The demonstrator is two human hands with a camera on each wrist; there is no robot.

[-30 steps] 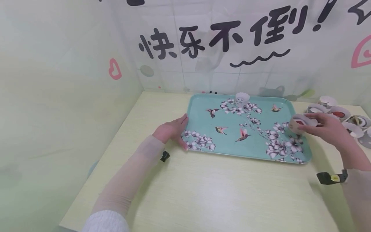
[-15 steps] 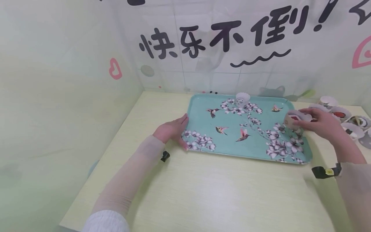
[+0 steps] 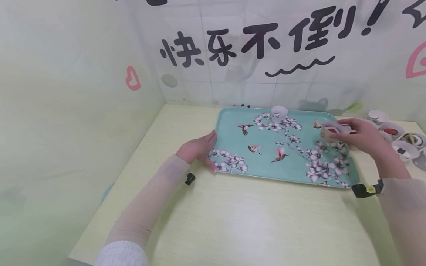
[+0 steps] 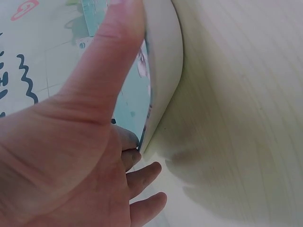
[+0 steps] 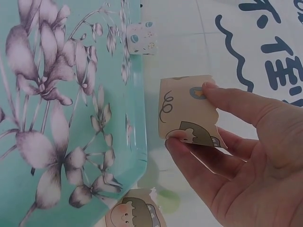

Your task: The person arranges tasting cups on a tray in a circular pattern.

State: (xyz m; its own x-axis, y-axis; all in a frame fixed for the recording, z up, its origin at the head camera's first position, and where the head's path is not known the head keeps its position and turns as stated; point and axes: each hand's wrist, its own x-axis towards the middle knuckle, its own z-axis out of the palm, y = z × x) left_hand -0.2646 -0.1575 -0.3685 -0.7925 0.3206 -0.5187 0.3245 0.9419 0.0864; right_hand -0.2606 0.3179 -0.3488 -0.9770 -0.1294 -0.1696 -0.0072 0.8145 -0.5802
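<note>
A turquoise tray (image 3: 263,147) printed with birds and blossoms lies on the table by the back wall. Against its left edge rests my left hand (image 3: 198,149), fingers and thumb spread along the side; the left wrist view has the thumb (image 4: 106,61) over the rim. My right hand (image 3: 366,140) pinches a paper cupcake cup (image 3: 327,135) between thumb and fingers above the tray's right part. In the right wrist view this beige cup (image 5: 184,109) shows a cartoon child and a scalloped rim. Another cupcake cup (image 3: 279,114) stands at the tray's far edge.
Several more paper cups (image 3: 392,130) with things inside crowd the table right of the tray. A cup with a cartoon child (image 5: 135,208) sits just past the tray's edge in the right wrist view. A printed wall covering (image 3: 243,88) closes off the back.
My right hand has moved left with the cupcake cup, from the tray's right edge further over the tray. The left hand and the tray have stayed put.
</note>
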